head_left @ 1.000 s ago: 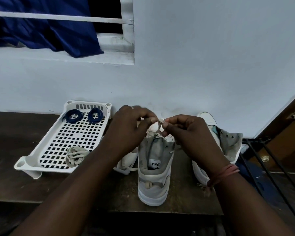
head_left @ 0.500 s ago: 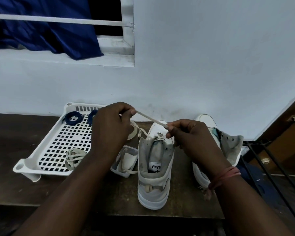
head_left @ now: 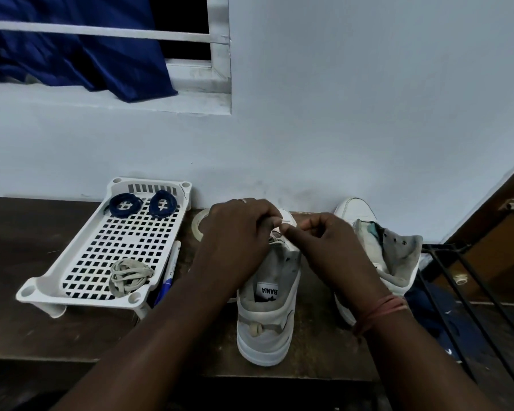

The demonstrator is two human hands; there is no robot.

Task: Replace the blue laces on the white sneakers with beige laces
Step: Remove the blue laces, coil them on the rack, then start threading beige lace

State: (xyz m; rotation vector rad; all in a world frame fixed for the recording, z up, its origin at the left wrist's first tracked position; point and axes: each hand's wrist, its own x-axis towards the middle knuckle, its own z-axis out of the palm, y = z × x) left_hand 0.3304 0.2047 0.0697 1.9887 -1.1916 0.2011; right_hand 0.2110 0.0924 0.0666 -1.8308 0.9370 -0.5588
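A white sneaker point(head_left: 266, 321) stands heel toward me on the dark wooden table point(head_left: 27, 330). Over its eyelets my left hand point(head_left: 238, 232) and my right hand point(head_left: 324, 241) meet, both pinching the beige lace point(head_left: 278, 232), mostly hidden by my fingers. The second white sneaker point(head_left: 380, 250) stands to the right with no lace visible. A white perforated tray point(head_left: 80, 256) on the left holds two coiled blue laces point(head_left: 125, 204) at its far end and a bundled beige lace point(head_left: 128, 275) at its near end.
A pen point(head_left: 169, 271) lies between the tray and the sneaker. A tape roll point(head_left: 198, 225) sits behind my left hand. The wall runs close behind the table. A black metal rack point(head_left: 469, 292) stands at the right; blue cloth point(head_left: 72, 48) hangs at the window.
My left hand had pulled the beige lace out to the left half a second ago; now it is back at the eyelets beside my right hand, and the stretched strand is no longer visible.
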